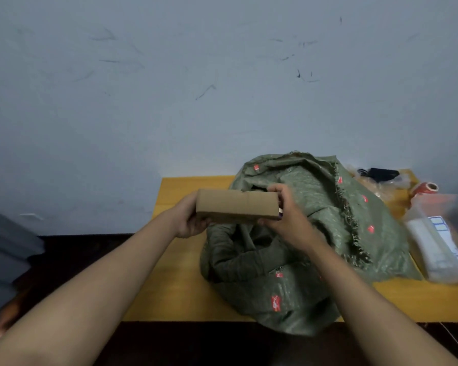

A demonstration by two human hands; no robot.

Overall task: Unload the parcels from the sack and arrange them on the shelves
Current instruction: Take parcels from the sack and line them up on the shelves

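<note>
Parcel up in the air: a plain cardboard box (237,209), held level above the mouth of the green woven sack (302,233), clear of the fabric. The left hand (188,220) cups its left end, fingers curled underneath and thumb behind the near edge; the right hand (283,210) wraps the right end, fingers over the top and thumb below. That end-to-end, two-handed hold reads as a way to keep a long box steady and flat, and perhaps to turn it for a look at a label, though no label shows on the faces in view.

Below, the sack slumps open on the yellow table (180,286), its frayed rim folded back, which leaves the opening wide for reaching in. How many parcels remain inside I cannot tell; the interior is dark and creased.

Off to the right, well apart from the box, a clear plastic tub (444,223) sits on the table with a red roll (425,188) behind it. Grey slats at the far left edge may be the shelves (6,260), but they are too blurred to be sure. By my judgement, this box has yet to be carried over and placed.
</note>
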